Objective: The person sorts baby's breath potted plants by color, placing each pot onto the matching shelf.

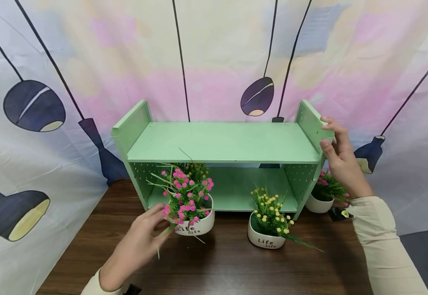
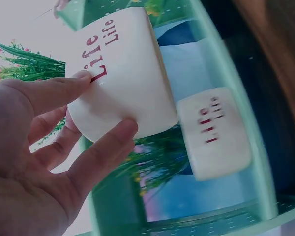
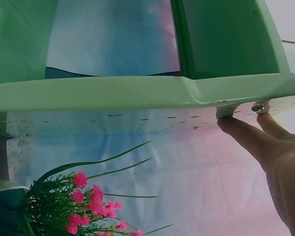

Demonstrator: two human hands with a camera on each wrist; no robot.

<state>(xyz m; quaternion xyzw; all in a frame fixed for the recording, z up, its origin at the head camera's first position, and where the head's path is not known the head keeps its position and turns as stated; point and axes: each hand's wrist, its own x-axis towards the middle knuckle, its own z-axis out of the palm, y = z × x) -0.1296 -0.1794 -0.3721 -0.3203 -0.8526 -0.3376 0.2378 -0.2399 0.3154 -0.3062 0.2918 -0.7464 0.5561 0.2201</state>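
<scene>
My left hand (image 1: 138, 241) holds a white flowerpot (image 2: 115, 83) marked "Life", planted with artificial pink flowers (image 1: 188, 196). Thumb and fingers pinch the pot's sides in the left wrist view, and the pot is in front of the lower level of a green two-tier shelf (image 1: 221, 141). My right hand (image 1: 343, 159) grips the upper front corner of the shelf's right side panel. In the right wrist view the fingertips (image 3: 226, 120) meet the panel's outer face. Behind the held pot, a second white pot (image 2: 214, 132) with yellow flowers is on the lower level, mostly hidden from the head view.
A white pot of yellow flowers (image 1: 267, 235) stands on the dark wooden table (image 1: 232, 270), just in front of the shelf. Beyond the right panel is another white pot (image 1: 318, 203) with pink flowers. A patterned curtain (image 1: 221, 53) hangs behind.
</scene>
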